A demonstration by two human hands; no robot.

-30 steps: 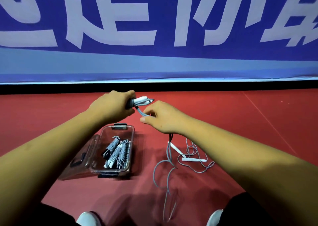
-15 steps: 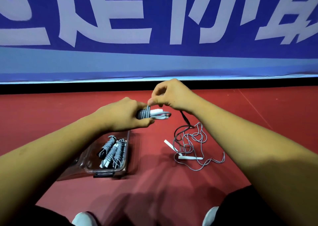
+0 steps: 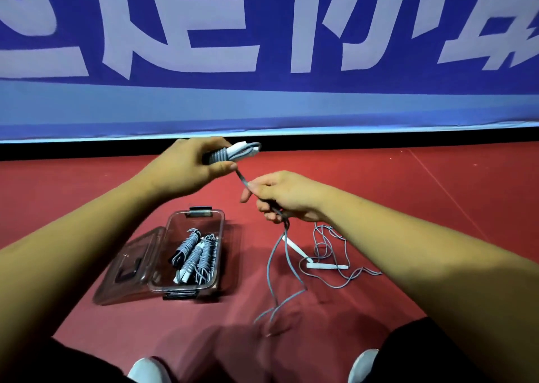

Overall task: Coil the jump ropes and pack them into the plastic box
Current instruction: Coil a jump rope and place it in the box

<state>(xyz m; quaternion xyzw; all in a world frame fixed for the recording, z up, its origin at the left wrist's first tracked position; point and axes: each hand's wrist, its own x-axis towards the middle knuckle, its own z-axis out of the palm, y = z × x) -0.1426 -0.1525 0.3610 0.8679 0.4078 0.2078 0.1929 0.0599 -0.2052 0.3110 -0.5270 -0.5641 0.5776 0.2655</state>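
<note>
above the red floor, a jump rope half wound between two hands

up in front of the person, the left hand has its fingers and thumb curled tight round the bundle, grey cord turns wrapped about white handle ends that poke out to the right. from under that thumb one grey strand runs down and across to the right hand, lower and just to the right, where it is pinched and gripped in curled fingers, the forefinger sticking out a little. below that fist the slack hangs in two strands down to the floor, where the tail goes blurry near the person's legs.

down left of the hanging cord sits the plastic box, clear, on the floor, dark clips at its near and far ends. inside it, coiled ropes lie packed side by side, grey wraps with white and dark ends showing. its lid is swung open to the left and rests tilted against the floor.

right of the hanging strands, a loose rope sprawls in untidy loops on the floor, its two white handles lying near each other.

behind it all, a blue banner with large pale characters. at the bottom edge, white shoes and dark trousers.
</note>
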